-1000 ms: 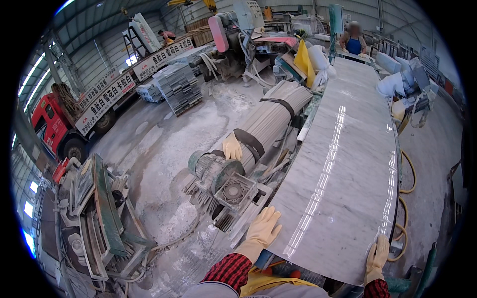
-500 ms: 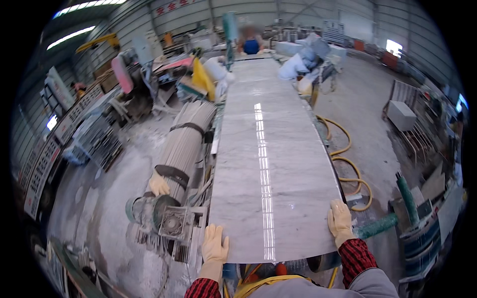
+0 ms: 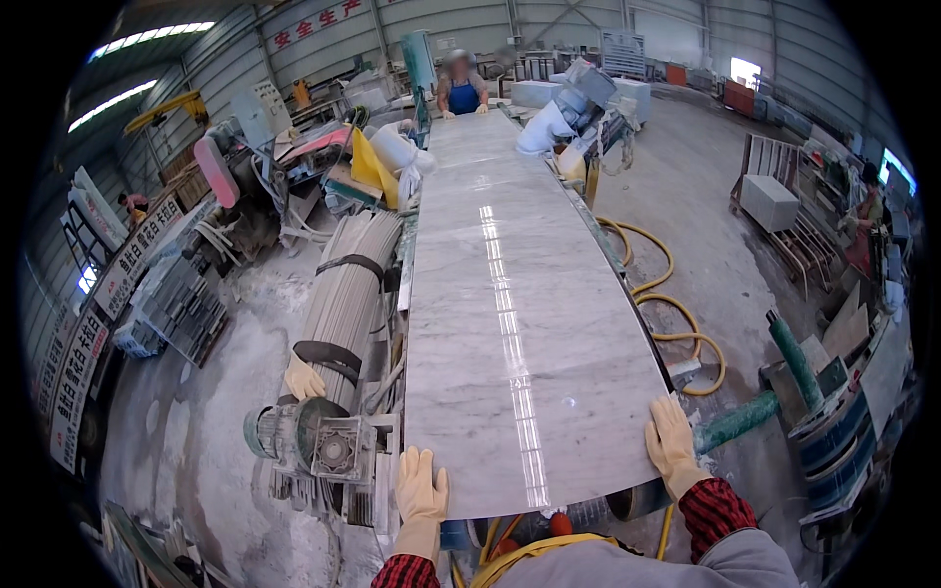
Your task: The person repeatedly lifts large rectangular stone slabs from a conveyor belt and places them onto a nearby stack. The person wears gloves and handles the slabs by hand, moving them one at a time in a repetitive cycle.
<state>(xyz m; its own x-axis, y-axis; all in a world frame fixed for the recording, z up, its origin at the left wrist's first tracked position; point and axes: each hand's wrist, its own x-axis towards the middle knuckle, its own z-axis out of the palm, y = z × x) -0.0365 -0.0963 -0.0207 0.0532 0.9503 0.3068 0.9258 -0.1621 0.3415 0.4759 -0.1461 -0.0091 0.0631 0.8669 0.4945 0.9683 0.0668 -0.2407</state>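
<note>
A long polished slab of pale grey veined stone [image 3: 529, 323] stretches away from me, with a strip of light reflected along it. My left hand [image 3: 421, 488], in a cream rubber glove, lies on its near left corner with the fingers extended. On the right edge, close to the near corner, my right hand [image 3: 671, 443] rests in a matching glove, its fingers straight and pointing away. Neither hand wraps round anything. At the far end a person in a blue apron [image 3: 463, 95] has both gloved hands at the slab's end.
Left of the slab stands a motor with gearbox [image 3: 323, 436] below a ribbed grey roll [image 3: 343, 294], where a loose glove [image 3: 304, 377] lies. Right of it are a looped yellow hose [image 3: 676, 304] and a green pipe [image 3: 737, 421]. A white block [image 3: 769, 203] sits on a rack farther right.
The view has shifted, so the far end of the slab and the person there appear farther left and lower. Both my hands keep their places on the slab.
</note>
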